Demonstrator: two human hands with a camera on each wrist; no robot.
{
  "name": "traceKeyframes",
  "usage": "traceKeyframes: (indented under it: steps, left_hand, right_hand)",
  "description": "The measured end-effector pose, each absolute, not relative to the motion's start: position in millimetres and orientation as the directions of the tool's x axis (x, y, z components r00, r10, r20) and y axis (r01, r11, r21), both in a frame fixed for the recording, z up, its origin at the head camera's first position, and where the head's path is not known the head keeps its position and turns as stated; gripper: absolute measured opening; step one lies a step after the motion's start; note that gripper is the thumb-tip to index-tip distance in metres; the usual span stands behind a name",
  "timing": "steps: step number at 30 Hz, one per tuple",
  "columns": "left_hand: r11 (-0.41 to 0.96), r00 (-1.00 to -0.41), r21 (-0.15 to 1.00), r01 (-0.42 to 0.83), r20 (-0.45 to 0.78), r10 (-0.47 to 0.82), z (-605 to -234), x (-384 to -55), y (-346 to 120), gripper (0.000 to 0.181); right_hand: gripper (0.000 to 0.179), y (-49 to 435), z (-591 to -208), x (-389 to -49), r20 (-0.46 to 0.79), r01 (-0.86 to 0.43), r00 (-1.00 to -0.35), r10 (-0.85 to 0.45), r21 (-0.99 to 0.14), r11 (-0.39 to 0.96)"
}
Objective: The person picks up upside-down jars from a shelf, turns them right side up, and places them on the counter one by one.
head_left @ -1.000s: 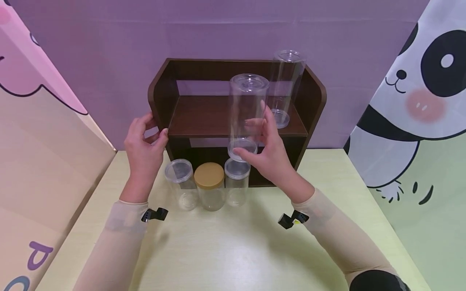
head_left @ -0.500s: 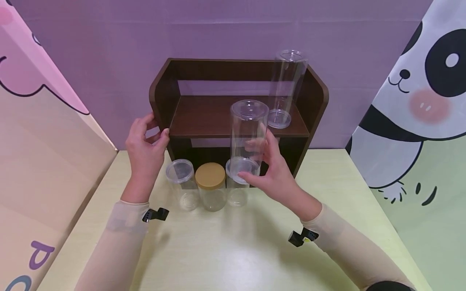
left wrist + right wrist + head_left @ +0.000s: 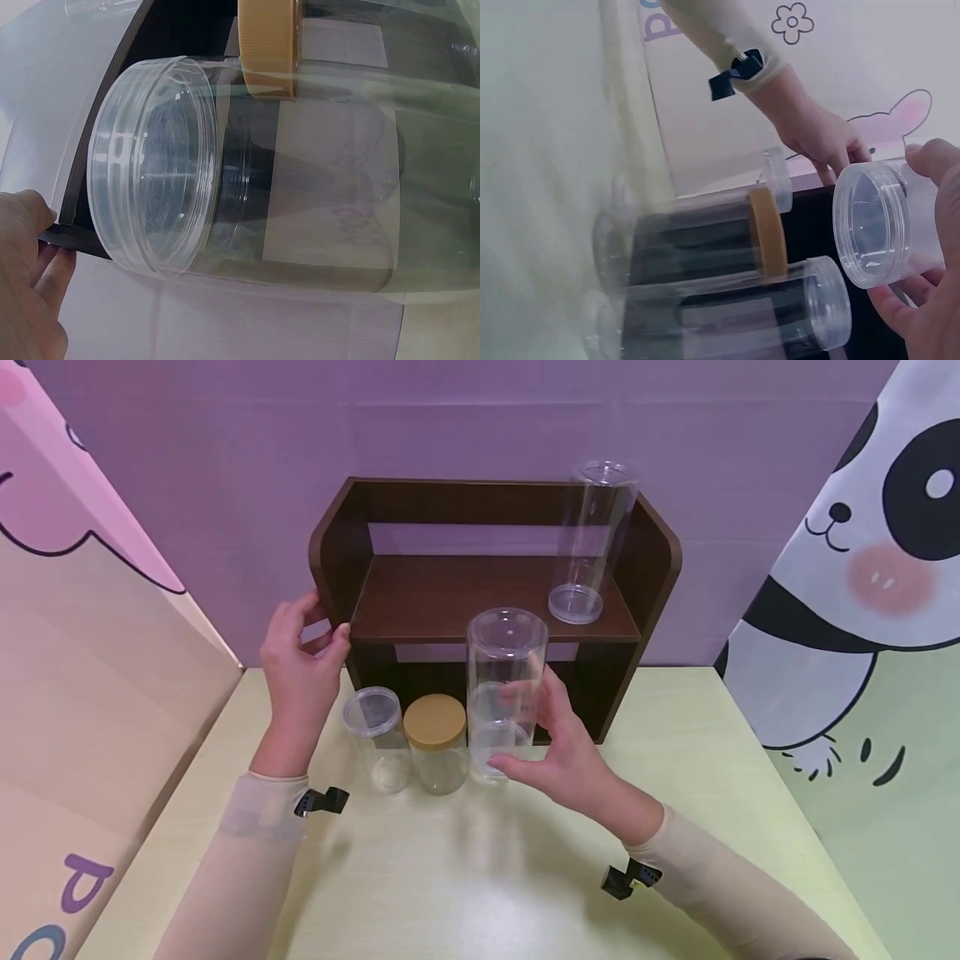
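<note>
My right hand holds a tall clear plastic jar upright, thumb in front and fingers behind, its clear lid at the lower end. In the head view this jar overlaps a clear-lidded jar standing on the table. To the left stand a jar with a tan lid and another clear-lidded jar. My left hand pinches the front edge of the left side panel of a dark brown two-tier shelf. In the left wrist view the left clear-lidded jar fills the middle.
One more tall clear jar stands at the right end of the upper board. A purple backdrop hangs behind the shelf. Printed panels flank the pale wooden table on both sides.
My right hand has lowered the tall jar from in front of the upper board to over the right-hand jar on the table. The left hand keeps its grip on the shelf.
</note>
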State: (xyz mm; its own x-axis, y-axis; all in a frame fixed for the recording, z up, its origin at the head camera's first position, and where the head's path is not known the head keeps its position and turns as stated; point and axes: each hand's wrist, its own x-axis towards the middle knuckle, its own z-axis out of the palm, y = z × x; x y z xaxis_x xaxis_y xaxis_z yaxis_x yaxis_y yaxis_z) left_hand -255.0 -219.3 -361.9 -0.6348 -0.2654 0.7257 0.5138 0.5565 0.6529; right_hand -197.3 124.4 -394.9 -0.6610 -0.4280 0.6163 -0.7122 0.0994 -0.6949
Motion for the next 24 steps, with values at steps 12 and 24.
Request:
traceKeyframes:
  steps: [12, 24]
  left_hand:
    - [0.532, -0.624, 0.653, 0.539, 0.734, -0.27, -361, -256, -217, 0.044]
    - [0.499, -0.629, 0.68, 0.536, 0.717, -0.301, -360, -253, -217, 0.048]
  right_hand:
    - [0.125, 128, -423, -193, 0.657, -0.775, -0.597, -0.459, -0.62, 0.121]
    - [0.121, 130, -433, -187, 0.594, -0.724, -0.648, -0.477, -0.675, 0.142]
